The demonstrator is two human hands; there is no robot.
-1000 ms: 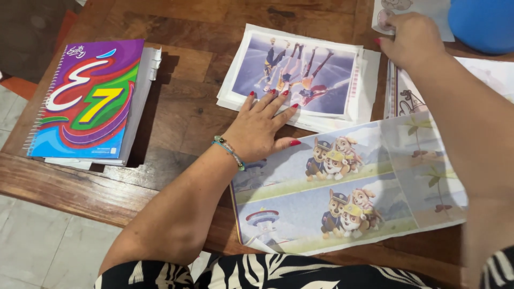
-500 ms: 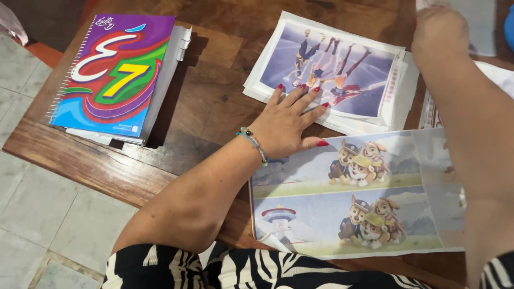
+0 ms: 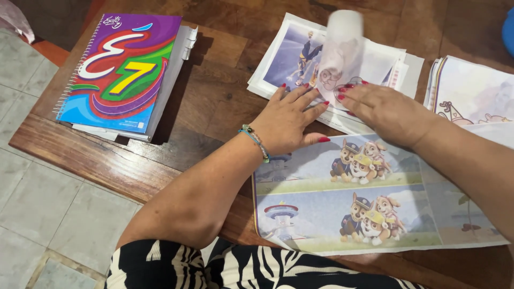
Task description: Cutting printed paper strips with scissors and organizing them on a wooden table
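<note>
A printed sheet with cartoon puppies (image 3: 375,214) lies on the wooden table (image 3: 214,101) in front of me. My left hand (image 3: 286,120) rests flat on its upper left corner, fingers spread, a beaded bracelet on the wrist. Just to the right, my right hand (image 3: 383,109) pinches the lower edge of a pale, half-clear sheet (image 3: 340,51), which stands up blurred above a stack of printed pictures (image 3: 294,59). The fingertips of both hands almost touch.
A spiral notebook with a colourful cover (image 3: 120,67) lies on papers at the far left, near the table's left edge. Another stack of prints (image 3: 471,91) sits at the right, a blue object (image 3: 508,32) in the top right corner. Tiled floor (image 3: 43,214) lies below.
My right hand has come back from the far right of the table to the middle, bringing the pale sheet with it. My left hand has stayed on the puppy sheet.
</note>
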